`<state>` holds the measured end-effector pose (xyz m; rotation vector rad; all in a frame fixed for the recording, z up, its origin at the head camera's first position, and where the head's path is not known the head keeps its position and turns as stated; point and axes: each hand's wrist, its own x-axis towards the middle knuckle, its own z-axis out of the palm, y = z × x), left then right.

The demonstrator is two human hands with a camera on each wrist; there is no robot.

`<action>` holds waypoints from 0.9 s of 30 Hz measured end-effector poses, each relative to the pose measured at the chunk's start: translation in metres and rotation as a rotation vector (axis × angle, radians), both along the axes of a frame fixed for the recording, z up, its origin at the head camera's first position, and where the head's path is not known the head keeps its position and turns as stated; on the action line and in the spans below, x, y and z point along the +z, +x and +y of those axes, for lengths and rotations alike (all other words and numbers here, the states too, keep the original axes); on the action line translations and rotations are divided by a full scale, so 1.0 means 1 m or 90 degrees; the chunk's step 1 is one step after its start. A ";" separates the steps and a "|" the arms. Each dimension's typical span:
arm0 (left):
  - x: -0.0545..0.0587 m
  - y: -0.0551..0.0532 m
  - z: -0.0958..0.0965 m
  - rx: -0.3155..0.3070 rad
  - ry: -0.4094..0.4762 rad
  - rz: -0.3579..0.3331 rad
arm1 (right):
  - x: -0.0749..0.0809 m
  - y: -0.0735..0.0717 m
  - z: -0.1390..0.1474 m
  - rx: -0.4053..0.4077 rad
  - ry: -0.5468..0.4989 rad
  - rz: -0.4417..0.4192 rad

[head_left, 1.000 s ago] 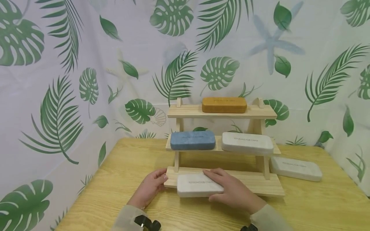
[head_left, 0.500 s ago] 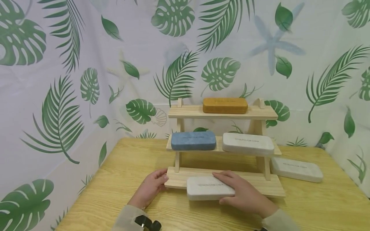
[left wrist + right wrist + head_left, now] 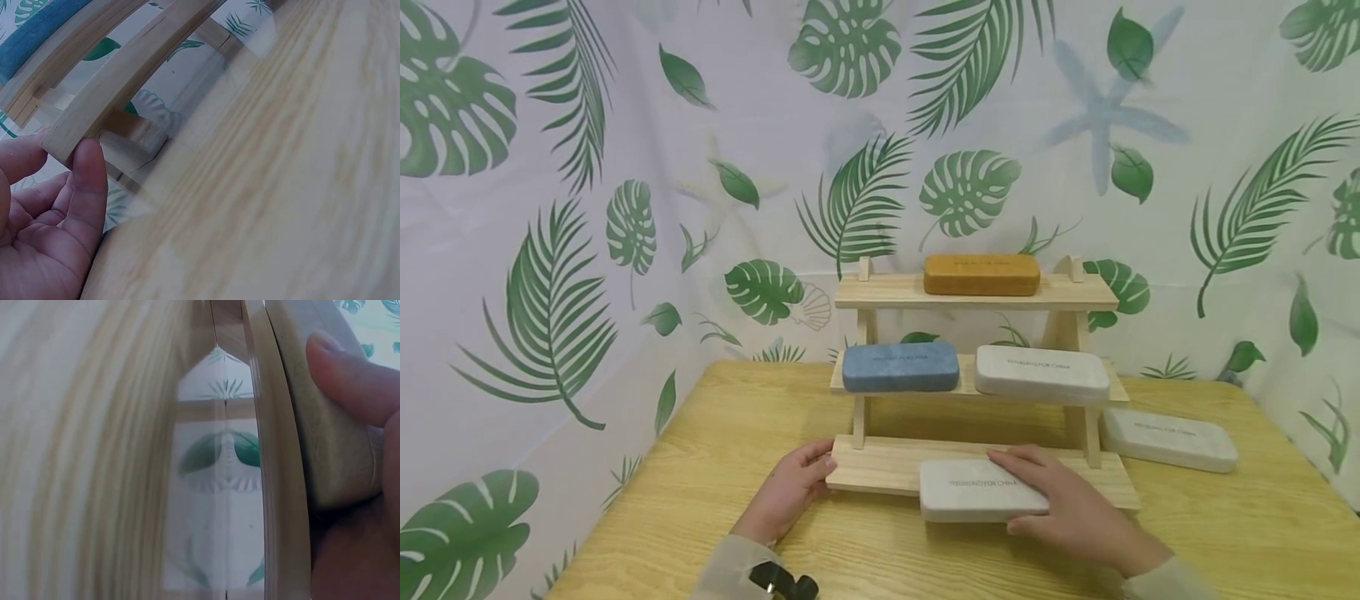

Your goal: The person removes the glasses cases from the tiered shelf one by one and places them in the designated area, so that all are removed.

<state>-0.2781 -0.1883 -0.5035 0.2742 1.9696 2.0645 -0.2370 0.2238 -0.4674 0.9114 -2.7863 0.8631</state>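
Note:
A three-tier wooden display stand [image 3: 876, 467] stands on the table. At the left end of its lowest board, my left hand [image 3: 788, 490] pinches the wood; in the left wrist view the thumb and a finger [image 3: 89, 178] meet that board's end. My right hand [image 3: 1067, 515] grips the right part of a white glasses case [image 3: 970, 493], which lies on the lowest board with its front edge overhanging. In the right wrist view, the thumb [image 3: 350, 384] presses the case's front side. The far end of this case is under my right hand.
An orange glasses case [image 3: 982, 275] lies on the top tier. On the middle tier are a blue case [image 3: 900, 367] and a white case [image 3: 1042, 372]. Another white case [image 3: 1171, 439] rests on the wooden table [image 3: 700, 417], right of the stand. Behind hangs a leaf-patterned cloth [image 3: 737, 108].
My right hand has slid the white glasses case rightward along the lowest board, from near its left end to about the middle. The left hand has stayed in place.

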 end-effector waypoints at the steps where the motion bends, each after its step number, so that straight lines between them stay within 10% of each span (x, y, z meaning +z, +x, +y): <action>1: 0.000 0.000 0.000 0.001 -0.001 0.001 | 0.001 0.001 0.003 -0.005 0.001 -0.002; 27: -0.003 -0.001 -0.001 -0.002 0.003 0.007 | 0.014 0.020 0.115 -0.133 0.028 0.003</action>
